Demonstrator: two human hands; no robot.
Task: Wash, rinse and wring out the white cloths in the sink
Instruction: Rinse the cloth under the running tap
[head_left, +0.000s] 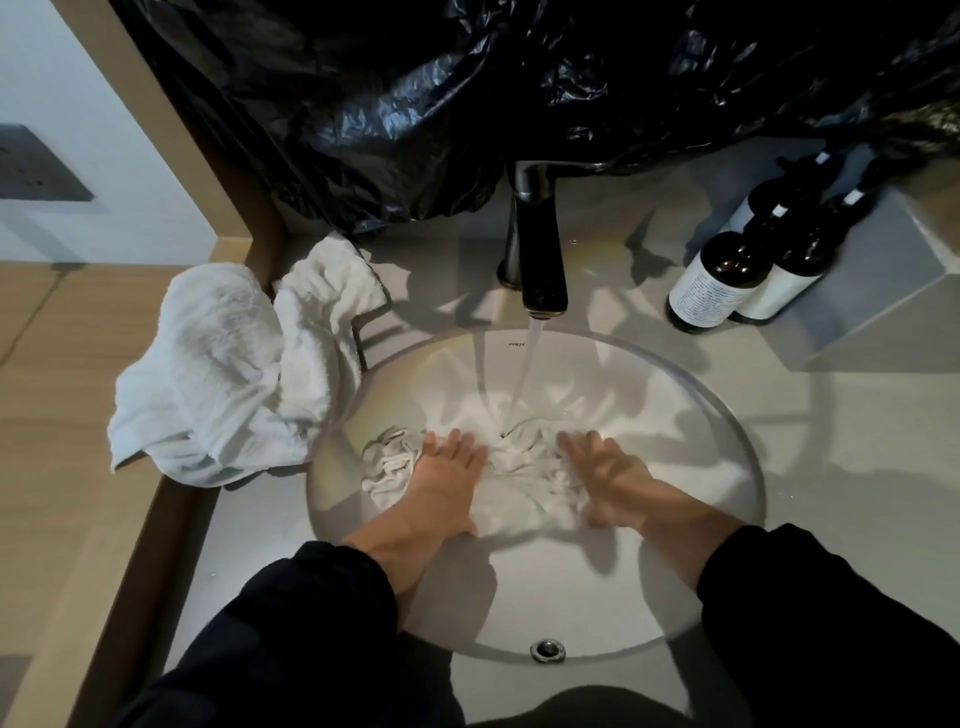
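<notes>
A wet white cloth (524, 467) lies bunched in the bottom of the round white sink (701, 415), under water running from the dark faucet (540, 260). My left hand (447, 473) presses flat on the cloth's left part, fingers spread. On the cloth's right part my right hand (608, 473) rests, fingers spread and slightly blurred. Neither hand is closed around the cloth. A pile of dry white cloths (228, 374) sits on the counter at the sink's left rim.
Two dark bottles with white labels (727, 280) stand at the back right beside a grey box (883, 291). Black plastic sheeting (467, 104) covers the wall behind the faucet. A wooden edge (156, 519) borders the counter on the left. The overflow hole (547, 650) is at the near rim.
</notes>
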